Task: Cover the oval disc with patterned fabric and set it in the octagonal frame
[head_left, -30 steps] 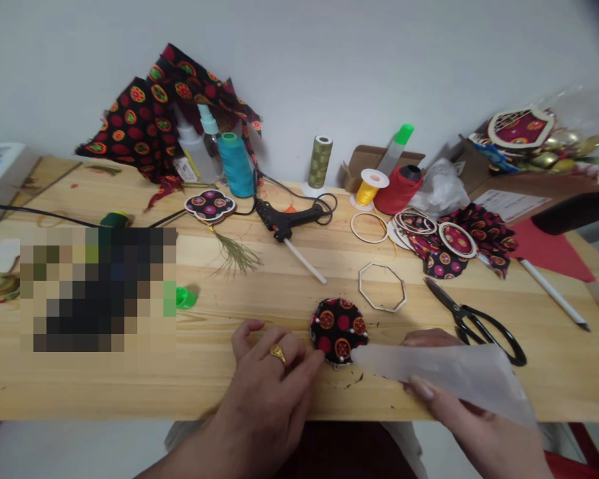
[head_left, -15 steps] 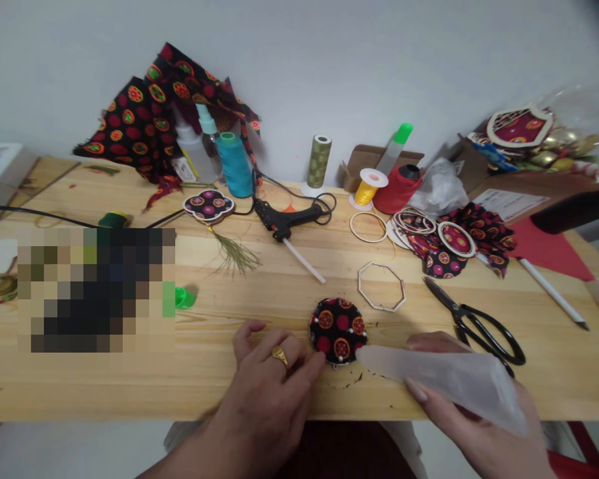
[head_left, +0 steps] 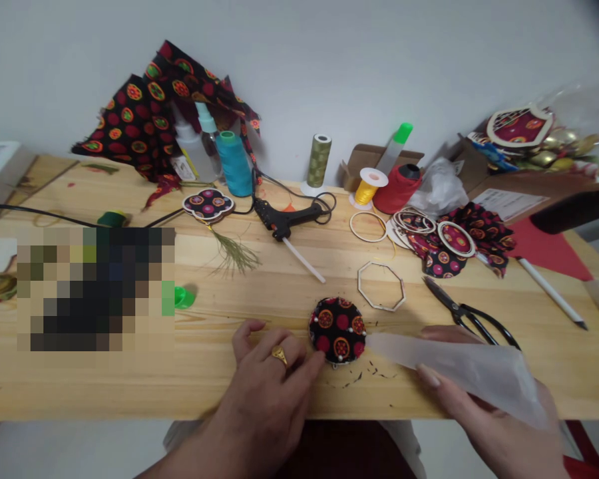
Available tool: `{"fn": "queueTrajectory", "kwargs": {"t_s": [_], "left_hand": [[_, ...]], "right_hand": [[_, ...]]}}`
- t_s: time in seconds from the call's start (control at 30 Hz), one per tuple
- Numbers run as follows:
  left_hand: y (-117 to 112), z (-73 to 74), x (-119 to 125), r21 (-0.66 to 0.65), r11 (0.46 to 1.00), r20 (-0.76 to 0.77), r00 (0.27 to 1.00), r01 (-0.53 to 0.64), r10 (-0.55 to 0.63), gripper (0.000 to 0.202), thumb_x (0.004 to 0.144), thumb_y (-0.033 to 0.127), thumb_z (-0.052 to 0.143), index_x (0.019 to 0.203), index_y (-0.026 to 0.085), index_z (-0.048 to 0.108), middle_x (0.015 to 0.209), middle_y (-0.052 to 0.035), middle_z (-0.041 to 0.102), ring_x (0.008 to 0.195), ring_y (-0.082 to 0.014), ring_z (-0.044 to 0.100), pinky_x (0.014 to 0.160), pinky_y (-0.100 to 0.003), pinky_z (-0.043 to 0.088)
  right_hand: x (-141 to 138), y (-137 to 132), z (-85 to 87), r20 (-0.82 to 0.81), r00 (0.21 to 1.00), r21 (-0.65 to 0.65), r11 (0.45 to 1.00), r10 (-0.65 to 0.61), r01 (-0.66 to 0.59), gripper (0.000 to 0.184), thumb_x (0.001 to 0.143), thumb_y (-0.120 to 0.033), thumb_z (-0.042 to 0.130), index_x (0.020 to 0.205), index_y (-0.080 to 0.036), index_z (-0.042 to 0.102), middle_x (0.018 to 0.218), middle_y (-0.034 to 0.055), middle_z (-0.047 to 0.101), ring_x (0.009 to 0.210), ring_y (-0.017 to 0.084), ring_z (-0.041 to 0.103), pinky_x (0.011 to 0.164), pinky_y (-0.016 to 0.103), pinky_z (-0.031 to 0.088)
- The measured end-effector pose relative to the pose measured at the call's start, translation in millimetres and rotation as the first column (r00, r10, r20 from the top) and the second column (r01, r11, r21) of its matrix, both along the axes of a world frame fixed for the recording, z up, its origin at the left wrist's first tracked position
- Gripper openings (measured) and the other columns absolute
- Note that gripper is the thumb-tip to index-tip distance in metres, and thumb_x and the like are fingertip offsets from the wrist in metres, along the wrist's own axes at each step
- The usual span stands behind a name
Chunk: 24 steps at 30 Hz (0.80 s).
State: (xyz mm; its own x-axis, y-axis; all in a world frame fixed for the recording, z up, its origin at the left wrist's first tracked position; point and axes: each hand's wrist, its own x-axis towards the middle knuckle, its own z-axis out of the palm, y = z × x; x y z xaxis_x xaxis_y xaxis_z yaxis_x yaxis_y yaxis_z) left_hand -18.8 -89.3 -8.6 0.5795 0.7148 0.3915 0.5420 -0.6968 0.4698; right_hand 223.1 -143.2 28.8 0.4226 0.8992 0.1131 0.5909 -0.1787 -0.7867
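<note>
A round piece covered in dark patterned fabric with small white beads lies flat on the wooden table. My left hand, wearing a ring, rests palm down at its lower left edge; the curled fingers steady it there, and the thumb is hidden. In my right hand is a translucent squeeze bottle, lying on its side with its narrow tip pointing left at the piece's right edge. A small gap separates tip and piece. Dark scraps lie just below.
Black scissors lie beyond my right hand. An octagonal frame and a glue gun with its cord are farther back. Thread spools, a fabric heap and a cardboard box line the wall. Part of the left side is pixelated.
My right hand has drawn the squeeze bottle slightly to the right, so its tip has come away from the round piece's edge. My left hand and the piece have stayed put.
</note>
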Motion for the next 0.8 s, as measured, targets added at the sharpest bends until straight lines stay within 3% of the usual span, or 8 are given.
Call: {"fn": "queueTrajectory", "kwargs": {"t_s": [0.17, 0.4, 0.53, 0.7, 0.8], "left_hand": [[0, 0.3, -1, -0.009, 1.0, 0.029, 0.999, -0.028, 0.028, 0.027, 0.084, 0.006, 0.05, 0.103, 0.017, 0.065, 0.081, -0.0047, 0.063, 0.081, -0.0232, 0.049, 0.086, -0.051, 0.028], [0, 1.1, -1, -0.001, 0.999, 0.01, 0.999, -0.044, 0.044, 0.029, 0.083, 0.005, 0.049, 0.103, 0.017, 0.065, 0.079, -0.0045, 0.062, 0.079, -0.0229, 0.049, 0.085, -0.051, 0.028], [-1, 0.4, -2, -0.016, 0.999, 0.008, 0.999, -0.04, 0.04, 0.028, 0.083, 0.005, 0.049, 0.102, 0.017, 0.066, 0.079, -0.0041, 0.061, 0.079, -0.0226, 0.049, 0.085, -0.051, 0.028], [0, 0.1, -2, -0.008, 0.999, 0.009, 0.999, -0.046, 0.047, 0.026, 0.083, 0.006, 0.051, 0.102, 0.018, 0.065, 0.079, -0.0041, 0.062, 0.08, -0.0231, 0.049, 0.085, -0.05, 0.029], [0, 1.2, -1, -0.009, 0.999, 0.02, 0.999, -0.047, 0.047, 0.025, 0.083, 0.006, 0.051, 0.101, 0.017, 0.065, 0.08, -0.0042, 0.062, 0.08, -0.023, 0.05, 0.085, -0.05, 0.029]], "right_hand": [[1, 1, -3.6, 0.083, 0.977, 0.144, 0.968, 0.195, -0.205, 0.021, 0.074, -0.035, 0.072, 0.092, -0.025, 0.069, 0.092, 0.0046, 0.072, 0.085, 0.023, 0.071, 0.074, 0.028, 0.06], [-34, 18, -1.8, -0.042, 0.916, 0.214, 0.899, 0.398, -0.381, 0.022, 0.072, -0.022, 0.072, 0.092, -0.028, 0.067, 0.085, -0.0004, 0.071, 0.075, 0.016, 0.07, 0.065, 0.021, 0.06], [-38, 22, 0.5, -0.04, 0.911, 0.214, 0.894, 0.411, -0.394, 0.022, 0.071, -0.018, 0.071, 0.091, -0.026, 0.068, 0.085, 0.0004, 0.072, 0.076, 0.017, 0.07, 0.065, 0.023, 0.06], [-23, 16, 0.7, -0.009, 0.9, 0.175, 0.887, 0.435, -0.427, 0.028, 0.072, -0.017, 0.071, 0.098, -0.029, 0.066, 0.089, -0.0004, 0.071, 0.077, 0.018, 0.069, 0.065, 0.024, 0.059], [-11, 10, -1.9, -0.084, 0.921, 0.171, 0.916, 0.381, -0.364, 0.024, 0.076, -0.024, 0.071, 0.098, -0.031, 0.066, 0.093, 0.0008, 0.069, 0.083, 0.019, 0.068, 0.067, 0.025, 0.058]]}}
